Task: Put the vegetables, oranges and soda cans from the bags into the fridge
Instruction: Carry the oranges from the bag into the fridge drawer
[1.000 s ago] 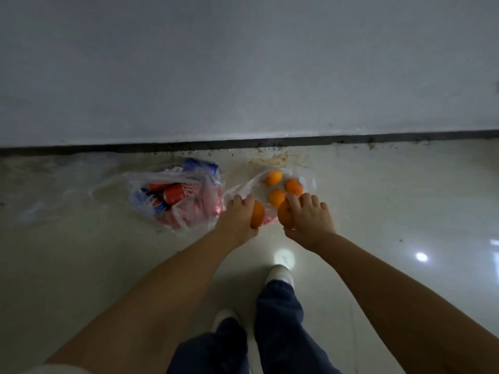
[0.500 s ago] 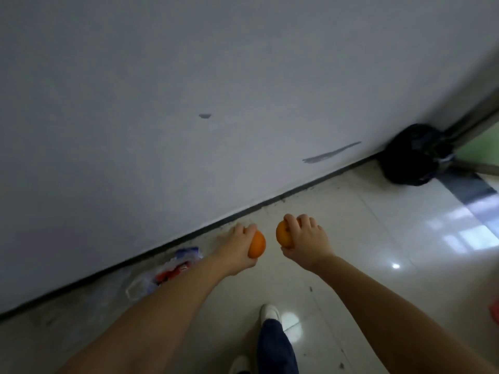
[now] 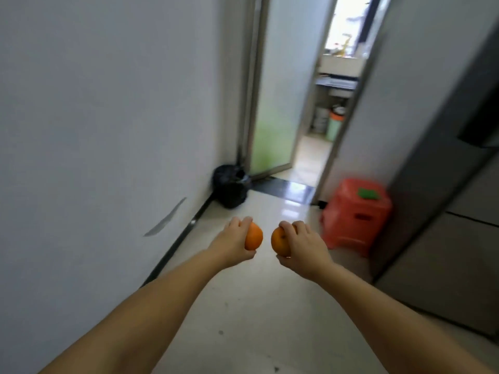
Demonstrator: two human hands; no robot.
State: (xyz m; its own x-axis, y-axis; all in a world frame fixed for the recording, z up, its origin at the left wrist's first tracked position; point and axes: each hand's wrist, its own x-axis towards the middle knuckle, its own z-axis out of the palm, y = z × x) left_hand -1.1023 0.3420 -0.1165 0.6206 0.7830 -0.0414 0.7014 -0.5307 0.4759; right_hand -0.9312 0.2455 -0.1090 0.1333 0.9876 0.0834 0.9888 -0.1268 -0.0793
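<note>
Orange fruit fills each palm: left hand point(image 3: 231, 242) curled around one orange point(image 3: 253, 236), right hand point(image 3: 302, 245) gripping another point(image 3: 279, 241), fridge point(image 3: 442, 184) rightward.

We find no readable text, no label, brand, number or sign anywhere in view, we note the doorway clutter too blurred to make out any lettering
</note>
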